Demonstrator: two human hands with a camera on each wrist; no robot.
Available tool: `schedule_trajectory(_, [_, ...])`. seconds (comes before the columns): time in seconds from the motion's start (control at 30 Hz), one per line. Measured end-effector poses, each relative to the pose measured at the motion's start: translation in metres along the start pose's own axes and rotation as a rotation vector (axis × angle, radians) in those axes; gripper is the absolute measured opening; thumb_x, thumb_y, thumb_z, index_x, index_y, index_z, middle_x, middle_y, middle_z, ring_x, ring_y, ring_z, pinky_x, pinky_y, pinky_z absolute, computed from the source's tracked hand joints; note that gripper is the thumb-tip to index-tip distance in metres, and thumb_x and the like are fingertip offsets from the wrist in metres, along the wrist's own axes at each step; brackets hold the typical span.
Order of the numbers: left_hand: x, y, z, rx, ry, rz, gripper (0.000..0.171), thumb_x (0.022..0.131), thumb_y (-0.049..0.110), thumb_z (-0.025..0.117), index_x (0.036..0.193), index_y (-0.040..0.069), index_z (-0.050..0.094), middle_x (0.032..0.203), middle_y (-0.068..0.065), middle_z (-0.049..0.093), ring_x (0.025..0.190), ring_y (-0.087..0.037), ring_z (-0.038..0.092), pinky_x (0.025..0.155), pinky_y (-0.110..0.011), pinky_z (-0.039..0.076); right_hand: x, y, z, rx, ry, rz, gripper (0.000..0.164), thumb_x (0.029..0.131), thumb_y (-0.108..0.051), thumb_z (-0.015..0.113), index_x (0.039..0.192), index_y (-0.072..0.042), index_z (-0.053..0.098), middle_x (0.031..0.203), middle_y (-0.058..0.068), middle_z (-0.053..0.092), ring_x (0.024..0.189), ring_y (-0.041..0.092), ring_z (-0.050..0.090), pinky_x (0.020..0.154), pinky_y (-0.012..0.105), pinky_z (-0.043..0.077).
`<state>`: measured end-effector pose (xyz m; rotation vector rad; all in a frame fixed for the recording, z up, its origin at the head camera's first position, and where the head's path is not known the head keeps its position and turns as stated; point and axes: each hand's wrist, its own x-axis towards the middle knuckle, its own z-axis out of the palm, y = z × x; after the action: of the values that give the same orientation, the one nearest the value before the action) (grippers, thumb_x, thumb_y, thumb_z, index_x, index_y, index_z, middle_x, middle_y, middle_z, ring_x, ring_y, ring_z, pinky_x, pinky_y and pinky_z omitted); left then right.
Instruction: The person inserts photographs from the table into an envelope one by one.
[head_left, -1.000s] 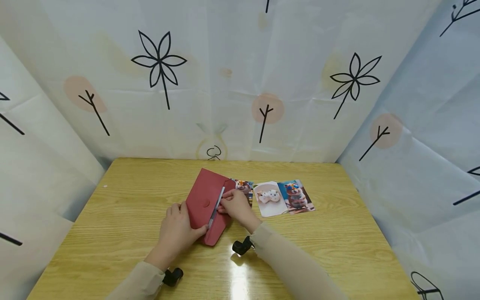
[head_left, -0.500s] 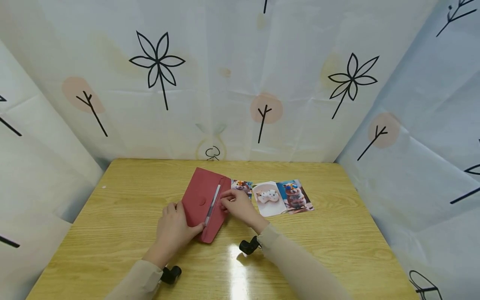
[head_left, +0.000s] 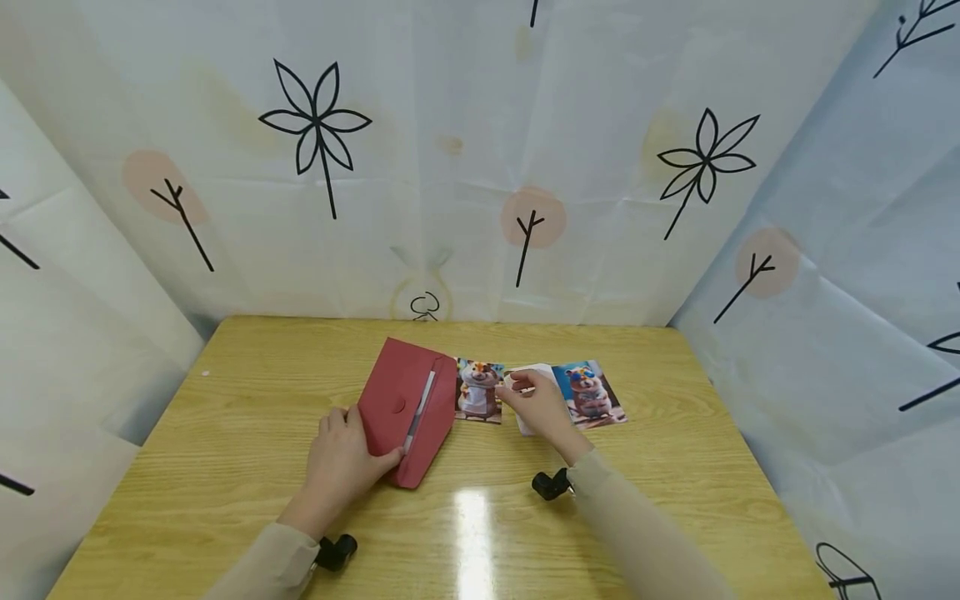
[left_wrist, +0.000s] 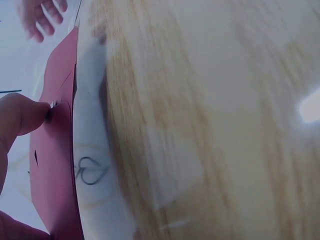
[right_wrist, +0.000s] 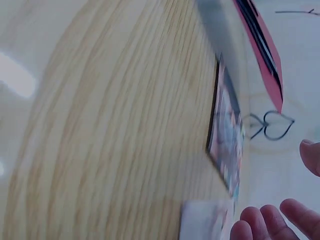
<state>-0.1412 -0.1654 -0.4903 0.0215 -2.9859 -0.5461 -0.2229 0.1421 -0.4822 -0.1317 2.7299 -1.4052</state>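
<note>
1. One left hand (head_left: 341, 458) grips the near-left part of a red folder (head_left: 386, 392), thumb on its face by the slot, probably to steady it and leave that slot facing upward.
2. The red folder lies aslant on the left of the middle; in the right wrist view it looks tilted, with part of it raised. Something pale shows in its slot (head_left: 420, 408), too narrow to identify.
3. Just right of it, an apron card (head_left: 480, 398) lies face up, showing a furry animal.
4. Next comes the right hand (head_left: 546, 412), fingers loosely bent and thumb apart, with nothing visible in its grasp. It hangs over a white card (right_wrist: 200, 222); whether a fingertip touches it, I cannot tell.
5. Farthest right, a blue card (head_left: 587, 392) adjoins the white one. The three form a row, presumably so that each picture can be seen.
6. Beneath everything is a glossy wood-grain table (head_left: 187, 467), reflecting a light at its near edge.
7. Pale cloth (head_left: 442, 192) printed with black flowers and twigs walls the left, far and right sides.
</note>
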Motion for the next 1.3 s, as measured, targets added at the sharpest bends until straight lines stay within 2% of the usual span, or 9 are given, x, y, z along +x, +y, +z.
schedule_trajectory(0.2, [0.000,-0.001,0.001,-0.005,0.008,0.003,0.102,0.069,0.060,0.076,0.127,-0.017,0.041,0.108,-0.028,0.046,0.096,-0.039,0.045,0.075,-0.052,0.046,0.000,0.017,-0.018,-0.019,0.065,0.041,0.066,0.085,-0.046,0.071,0.135,-0.007,0.054,0.120,0.011,0.059,0.101,0.025,0.062,0.078,0.041,0.052])
schedule_trajectory(0.37, [0.000,-0.003,0.003,-0.003,0.007,0.002,0.104,0.069,0.062,0.075,0.128,-0.016,0.041,0.107,-0.027,0.046,0.095,-0.038,0.045,0.075,-0.050,0.046,0.003,0.034,-0.033,-0.054,0.118,0.064,0.071,0.085,-0.050,0.070,0.137,-0.005,0.052,0.128,0.015,0.056,0.108,0.029,0.057,0.085,0.045,0.049])
schedule_trajectory(0.5, [-0.001,-0.003,0.004,-0.017,0.002,-0.001,0.103,0.069,0.063,0.075,0.128,-0.016,0.041,0.106,-0.025,0.046,0.094,-0.036,0.044,0.075,-0.049,0.046,0.007,0.045,-0.048,-0.069,0.147,0.085,0.074,0.086,-0.048,0.069,0.138,0.000,0.048,0.128,0.021,0.054,0.113,0.034,0.054,0.089,0.047,0.047])
schedule_trajectory(0.77, [-0.001,-0.003,0.005,-0.033,0.006,0.005,0.101,0.070,0.062,0.075,0.127,-0.015,0.042,0.106,-0.024,0.046,0.095,-0.036,0.044,0.075,-0.049,0.045,0.008,0.063,-0.077,-0.056,0.189,0.221,0.076,0.088,-0.043,0.069,0.142,0.002,0.042,0.138,0.025,0.045,0.123,0.038,0.047,0.097,0.052,0.041])
schedule_trajectory(0.93, [0.000,-0.004,0.005,-0.030,0.003,0.010,0.102,0.070,0.062,0.075,0.128,-0.015,0.042,0.108,-0.026,0.047,0.095,-0.036,0.044,0.075,-0.049,0.046,0.010,0.076,-0.088,-0.085,0.193,0.276,0.083,0.087,-0.044,0.070,0.143,0.006,0.036,0.139,0.027,0.043,0.127,0.040,0.042,0.101,0.052,0.037])
schedule_trajectory(1.03, [0.000,-0.004,0.006,-0.026,0.002,0.012,0.103,0.070,0.063,0.074,0.128,-0.016,0.042,0.109,-0.026,0.047,0.095,-0.036,0.044,0.075,-0.050,0.046,0.010,0.081,-0.093,-0.144,0.180,0.308,0.087,0.085,-0.048,0.070,0.142,0.007,0.036,0.138,0.029,0.042,0.127,0.042,0.040,0.102,0.053,0.035])
schedule_trajectory(1.2, [0.000,-0.004,0.006,-0.027,0.004,0.008,0.103,0.069,0.062,0.075,0.128,-0.015,0.042,0.108,-0.025,0.047,0.095,-0.036,0.045,0.075,-0.049,0.046,0.009,0.087,-0.096,-0.240,0.165,0.396,0.092,0.079,-0.052,0.073,0.137,0.011,0.039,0.129,0.034,0.040,0.119,0.047,0.035,0.099,0.056,0.032])
schedule_trajectory(1.3, [0.000,-0.004,0.006,-0.033,0.005,0.003,0.102,0.069,0.062,0.076,0.128,-0.014,0.042,0.107,-0.024,0.046,0.095,-0.035,0.044,0.075,-0.049,0.046,0.010,0.090,-0.097,-0.235,0.146,0.434,0.091,0.078,-0.053,0.075,0.134,0.012,0.042,0.124,0.033,0.038,0.114,0.045,0.032,0.096,0.056,0.030])
